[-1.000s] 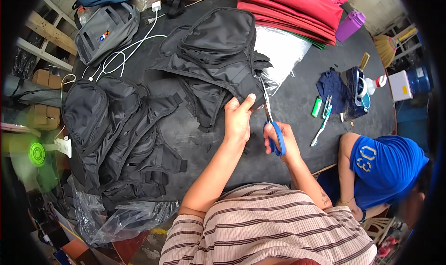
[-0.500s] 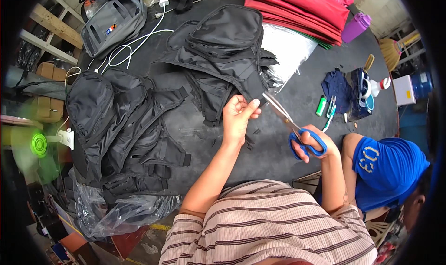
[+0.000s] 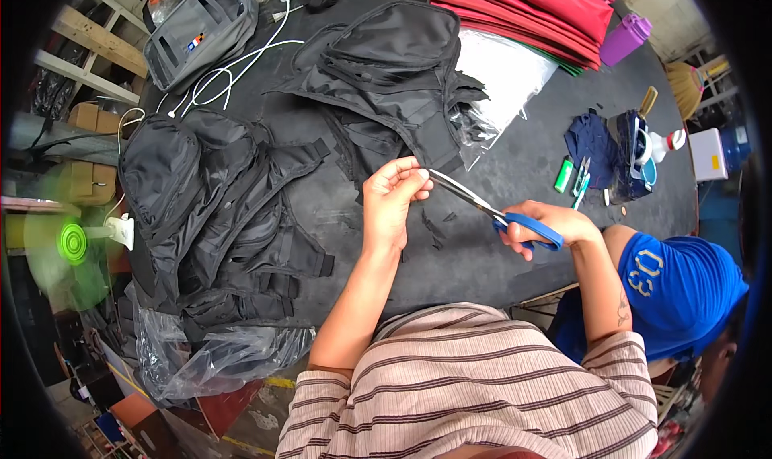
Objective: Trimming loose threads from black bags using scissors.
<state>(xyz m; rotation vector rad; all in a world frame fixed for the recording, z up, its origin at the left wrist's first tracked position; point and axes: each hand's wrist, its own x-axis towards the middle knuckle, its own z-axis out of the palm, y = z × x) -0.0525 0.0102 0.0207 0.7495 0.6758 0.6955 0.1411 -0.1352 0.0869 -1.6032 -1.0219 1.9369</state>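
My right hand (image 3: 555, 222) grips blue-handled scissors (image 3: 464, 192), its fingers through the loops. The blades point up and left, and their tips meet the fingertips of my left hand (image 3: 390, 197). That hand is closed in a pinch; anything between its thumb and fingers is too small or hidden to make out. Just beyond it lies a black fabric bag (image 3: 394, 45) with a zipped front pocket and loose lower flaps. Small black scraps (image 3: 434, 227) are scattered on the dark table (image 3: 354, 242) below the blades.
More black bags (image 3: 189, 193) are heaped at left, near a green fan (image 3: 72, 243). A grey bag (image 3: 201, 41) and white cable lie far left. Red folded fabric (image 3: 523, 12) and clear plastic (image 3: 507, 81) lie far right. A person in blue (image 3: 683, 290) sits at right.
The scissors have swung to a flatter angle, their tips moving left to my left fingertips, and their blades look more closed. My left hand has shifted slightly left.
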